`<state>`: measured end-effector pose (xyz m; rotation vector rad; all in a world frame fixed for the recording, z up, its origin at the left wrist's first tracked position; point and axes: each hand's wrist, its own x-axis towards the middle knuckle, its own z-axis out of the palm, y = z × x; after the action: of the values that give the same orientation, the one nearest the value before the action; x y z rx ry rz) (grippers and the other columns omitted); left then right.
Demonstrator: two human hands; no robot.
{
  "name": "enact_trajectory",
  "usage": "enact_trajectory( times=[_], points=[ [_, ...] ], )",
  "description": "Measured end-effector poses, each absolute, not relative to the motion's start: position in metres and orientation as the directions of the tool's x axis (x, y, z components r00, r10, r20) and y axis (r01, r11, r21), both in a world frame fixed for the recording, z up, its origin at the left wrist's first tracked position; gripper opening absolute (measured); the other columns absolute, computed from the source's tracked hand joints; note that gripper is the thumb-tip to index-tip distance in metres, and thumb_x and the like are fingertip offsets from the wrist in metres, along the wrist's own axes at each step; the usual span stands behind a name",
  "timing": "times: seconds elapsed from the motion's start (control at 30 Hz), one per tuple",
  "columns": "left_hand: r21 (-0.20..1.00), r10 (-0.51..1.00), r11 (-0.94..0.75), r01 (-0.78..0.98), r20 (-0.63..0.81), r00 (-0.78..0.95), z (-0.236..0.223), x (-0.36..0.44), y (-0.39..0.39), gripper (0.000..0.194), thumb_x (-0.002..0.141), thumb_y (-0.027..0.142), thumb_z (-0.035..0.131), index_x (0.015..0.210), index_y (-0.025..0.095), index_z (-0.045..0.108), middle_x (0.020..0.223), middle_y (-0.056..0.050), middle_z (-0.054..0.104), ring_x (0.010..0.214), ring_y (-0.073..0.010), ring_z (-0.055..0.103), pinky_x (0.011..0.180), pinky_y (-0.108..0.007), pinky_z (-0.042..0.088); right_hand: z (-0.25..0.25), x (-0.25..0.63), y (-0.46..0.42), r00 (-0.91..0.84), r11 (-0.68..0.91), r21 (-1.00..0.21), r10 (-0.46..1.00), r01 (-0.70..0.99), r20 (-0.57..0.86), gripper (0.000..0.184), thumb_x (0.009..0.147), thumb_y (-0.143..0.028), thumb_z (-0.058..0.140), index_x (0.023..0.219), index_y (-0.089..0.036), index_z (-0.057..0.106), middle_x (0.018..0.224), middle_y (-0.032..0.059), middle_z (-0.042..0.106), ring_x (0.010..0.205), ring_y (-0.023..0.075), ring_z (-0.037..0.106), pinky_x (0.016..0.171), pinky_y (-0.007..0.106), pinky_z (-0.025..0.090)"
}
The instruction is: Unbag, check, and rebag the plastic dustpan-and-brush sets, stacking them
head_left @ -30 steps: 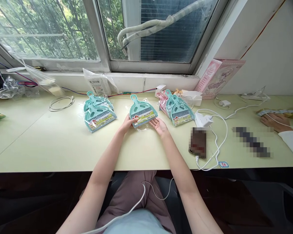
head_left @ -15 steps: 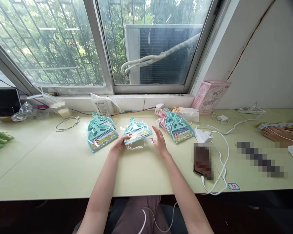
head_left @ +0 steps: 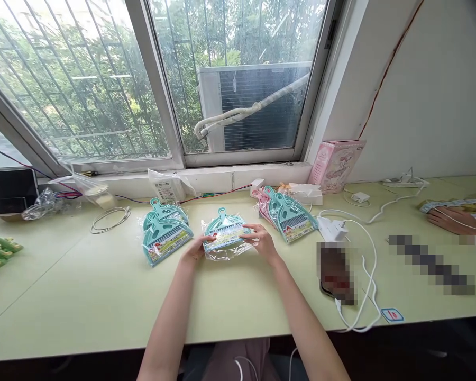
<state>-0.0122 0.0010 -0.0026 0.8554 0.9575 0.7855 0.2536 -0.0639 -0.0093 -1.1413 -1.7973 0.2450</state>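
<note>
A teal mini dustpan and brush set [head_left: 225,233] in a clear plastic bag with a printed label is between my hands, above the table's middle. My left hand [head_left: 195,247] grips its left edge, thumb on the front. My right hand [head_left: 262,242] holds the right side, fingers over the label's edge. Left of it lie overlapping bagged teal dustpan sets [head_left: 164,233]. To the right, another bagged teal dustpan set [head_left: 292,218] partly covers a pink dustpan set [head_left: 262,205]. The undersides of my fingers are hidden.
A phone [head_left: 335,272] with white cables and a white power adapter [head_left: 333,228] lie at right. A pink box [head_left: 335,166] stands by the wall. Another person's hand [head_left: 450,219] rests far right. A coiled cable [head_left: 110,219] and green stalks [head_left: 0,248] are at left.
My right hand has closed in from beside the bagged dustpan set onto its right side. My left hand keeps its hold. The camera view has tilted up slightly.
</note>
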Motion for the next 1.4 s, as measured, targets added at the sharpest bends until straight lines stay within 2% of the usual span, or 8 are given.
enact_trajectory(
  times=[0.3, 0.63, 0.77, 0.9, 0.97, 1.1, 1.23, 1.4],
  points=[
    [0.871, 0.838, 0.464, -0.161, -0.372, 0.400, -0.004, -0.012, 0.005, 0.049, 0.061, 0.015, 0.077, 0.106, 0.018, 0.059, 0.081, -0.007, 0.069, 0.063, -0.0187, 0.067, 0.049, -0.025, 0.055, -0.005, 0.254, -0.065, -0.067, 0.511, -0.659, 0.815, 0.552, 0.576, 0.014, 0.087, -0.030, 0.069, 0.093, -0.039, 0.078, 0.107, -0.0002, 0.074, 0.106, 0.0242, 0.061, 0.096, 0.045, 0.047],
    [0.897, 0.828, 0.438, -0.066, -0.374, 0.417, 0.002, -0.008, 0.000, 0.048, 0.064, 0.021, 0.078, 0.108, 0.018, 0.059, 0.090, -0.007, 0.069, 0.064, -0.0174, 0.066, 0.049, -0.025, 0.055, -0.013, 0.251, -0.063, 0.047, 0.416, -0.651, 0.820, 0.635, 0.570, 0.015, 0.090, -0.034, 0.065, 0.098, -0.039, 0.078, 0.096, 0.0002, 0.074, 0.093, 0.0219, 0.062, 0.093, 0.041, 0.038],
    [0.901, 0.814, 0.432, -0.040, -0.370, 0.448, 0.000, -0.006, 0.001, 0.047, 0.065, 0.021, 0.076, 0.109, 0.015, 0.058, 0.085, -0.009, 0.069, 0.061, -0.0183, 0.066, 0.046, -0.025, 0.053, -0.012, 0.252, -0.064, 0.048, 0.402, -0.691, 0.844, 0.601, 0.534, 0.015, 0.090, -0.036, 0.065, 0.095, -0.035, 0.079, 0.089, 0.0008, 0.073, 0.085, 0.0190, 0.063, 0.089, 0.037, 0.039],
    [0.906, 0.800, 0.423, 0.005, -0.376, 0.468, -0.003, -0.002, 0.001, 0.047, 0.066, 0.025, 0.077, 0.108, 0.014, 0.057, 0.077, -0.008, 0.069, 0.053, -0.0182, 0.066, 0.037, -0.020, 0.043, -0.015, 0.255, -0.064, 0.069, 0.364, -0.728, 0.869, 0.581, 0.490, 0.015, 0.088, -0.037, 0.066, 0.095, -0.033, 0.079, 0.083, 0.0014, 0.070, 0.080, 0.0181, 0.061, 0.084, 0.034, 0.042],
    [0.911, 0.806, 0.412, -0.013, -0.357, 0.472, -0.004, 0.001, -0.001, 0.050, 0.065, 0.024, 0.078, 0.109, 0.015, 0.056, 0.080, -0.008, 0.070, 0.056, -0.0187, 0.067, 0.038, -0.021, 0.046, -0.017, 0.257, -0.062, 0.095, 0.341, -0.729, 0.870, 0.594, 0.484, 0.014, 0.087, -0.035, 0.067, 0.093, -0.033, 0.079, 0.081, 0.0018, 0.070, 0.082, 0.0195, 0.060, 0.083, 0.034, 0.042],
    [0.923, 0.824, 0.381, -0.056, -0.312, 0.474, -0.004, 0.007, -0.003, 0.055, 0.065, 0.023, 0.080, 0.113, 0.017, 0.055, 0.086, -0.008, 0.070, 0.064, -0.0200, 0.069, 0.048, -0.025, 0.055, -0.022, 0.261, -0.060, 0.135, 0.334, -0.718, 0.849, 0.610, 0.510, 0.014, 0.086, -0.033, 0.068, 0.094, -0.033, 0.079, 0.087, 0.0023, 0.072, 0.087, 0.0214, 0.058, 0.084, 0.035, 0.042],
    [0.930, 0.821, 0.367, -0.037, -0.305, 0.483, -0.002, 0.010, -0.005, 0.061, 0.066, 0.026, 0.081, 0.119, 0.016, 0.052, 0.087, -0.008, 0.070, 0.057, -0.0205, 0.069, 0.040, -0.025, 0.050, -0.022, 0.262, -0.060, 0.161, 0.328, -0.685, 0.822, 0.651, 0.546, 0.014, 0.087, -0.036, 0.067, 0.092, -0.033, 0.080, 0.092, 0.0027, 0.072, 0.087, 0.0226, 0.055, 0.088, 0.038, 0.041],
    [0.926, 0.834, 0.362, -0.104, -0.273, 0.479, 0.005, 0.013, -0.011, 0.060, 0.065, 0.023, 0.082, 0.117, 0.019, 0.051, 0.096, -0.008, 0.069, 0.066, -0.0200, 0.070, 0.047, -0.026, 0.056, -0.021, 0.262, -0.059, 0.236, 0.313, -0.648, 0.752, 0.695, 0.616, 0.015, 0.086, -0.040, 0.068, 0.085, -0.031, 0.080, 0.116, 0.0051, 0.064, 0.111, 0.0272, 0.050, 0.099, 0.044, 0.038]
  ],
)
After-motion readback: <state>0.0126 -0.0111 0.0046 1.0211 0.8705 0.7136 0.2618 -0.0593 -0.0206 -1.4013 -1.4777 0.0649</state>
